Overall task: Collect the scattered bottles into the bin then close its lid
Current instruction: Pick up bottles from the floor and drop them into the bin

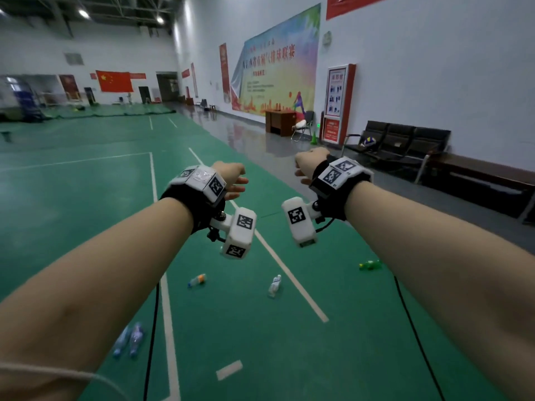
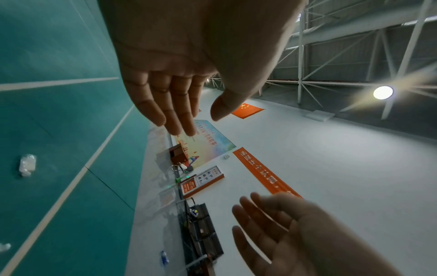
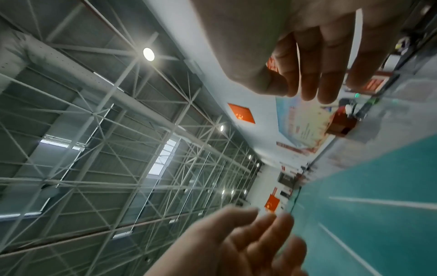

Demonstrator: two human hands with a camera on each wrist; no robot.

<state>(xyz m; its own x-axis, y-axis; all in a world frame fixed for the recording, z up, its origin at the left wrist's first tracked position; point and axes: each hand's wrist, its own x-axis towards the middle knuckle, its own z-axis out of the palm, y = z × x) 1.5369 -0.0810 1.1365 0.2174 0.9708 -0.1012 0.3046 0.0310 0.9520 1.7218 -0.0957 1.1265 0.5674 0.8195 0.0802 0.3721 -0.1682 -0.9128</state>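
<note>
Left hand (image 1: pixel 231 176) and right hand (image 1: pixel 308 164) both relaxed, holding nothing; bottles scattered on green floor (image 1: pixel 86 227): pair near left (image 1: pixel 128 341), orange-label (image 1: pixel 197 280), clear (image 1: pixel 275 285), green far right (image 1: pixel 370 264); bin not visible; likely light, crushable, slick, so take each mid-body.

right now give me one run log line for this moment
left hand: open, empty | right hand: open, empty | bottles: lying scattered on green floor | bin: not in view
</note>
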